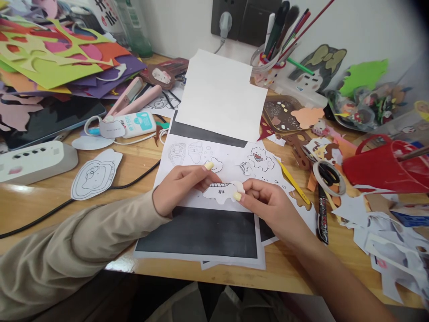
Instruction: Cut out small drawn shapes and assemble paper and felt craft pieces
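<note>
- Two hands in view. Left hand (pixel 179 185) and right hand (pixel 268 203) both pinch one white paper cutout (pixel 223 191), fingertips closed on its opposite ends.
- Cutout is held just above the printed sheet (pixel 231 163) at the desk's middle; two small characters are written on it.
- Sheet carries line drawings, at least five, and two black bands.
- One tape roll (pixel 330 178) lies right of the sheet, one black marker (pixel 322 214) just below it.
- One red bucket (pixel 385 167) on its side, far right.
- One outlined paper cutout (pixel 95 175) lies to the left, near one white power strip (pixel 33 161).
- One cup of brushes and pens (pixel 268 67) stands at the wall.
</note>
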`<state>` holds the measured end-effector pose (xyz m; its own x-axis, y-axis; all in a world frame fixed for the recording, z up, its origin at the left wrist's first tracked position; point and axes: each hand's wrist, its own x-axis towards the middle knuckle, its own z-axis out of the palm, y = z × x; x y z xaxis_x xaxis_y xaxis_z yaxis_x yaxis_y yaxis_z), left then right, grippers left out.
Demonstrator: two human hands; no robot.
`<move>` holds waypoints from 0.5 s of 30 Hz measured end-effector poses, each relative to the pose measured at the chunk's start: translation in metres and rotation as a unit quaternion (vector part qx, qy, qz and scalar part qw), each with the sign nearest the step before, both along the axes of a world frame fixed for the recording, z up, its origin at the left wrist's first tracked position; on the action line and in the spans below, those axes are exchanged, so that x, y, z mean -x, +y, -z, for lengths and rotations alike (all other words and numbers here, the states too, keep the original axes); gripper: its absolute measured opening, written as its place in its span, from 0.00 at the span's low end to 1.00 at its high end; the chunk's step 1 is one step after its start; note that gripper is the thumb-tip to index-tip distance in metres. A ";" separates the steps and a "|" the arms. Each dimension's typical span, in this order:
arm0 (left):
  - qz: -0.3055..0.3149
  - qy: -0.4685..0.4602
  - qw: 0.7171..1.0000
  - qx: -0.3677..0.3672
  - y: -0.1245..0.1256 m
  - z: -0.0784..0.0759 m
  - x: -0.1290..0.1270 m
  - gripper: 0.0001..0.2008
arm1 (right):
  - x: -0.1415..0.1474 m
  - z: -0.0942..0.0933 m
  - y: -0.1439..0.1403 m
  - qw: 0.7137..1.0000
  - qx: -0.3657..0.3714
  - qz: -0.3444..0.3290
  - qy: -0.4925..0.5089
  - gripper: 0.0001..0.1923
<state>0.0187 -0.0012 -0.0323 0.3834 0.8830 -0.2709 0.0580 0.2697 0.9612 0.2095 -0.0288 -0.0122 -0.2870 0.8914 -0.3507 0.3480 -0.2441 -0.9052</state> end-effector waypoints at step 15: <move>0.094 -0.014 0.994 0.053 -0.003 -0.009 -0.007 0.08 | -0.001 0.004 0.000 1.000 -0.011 -0.001 0.011 0.09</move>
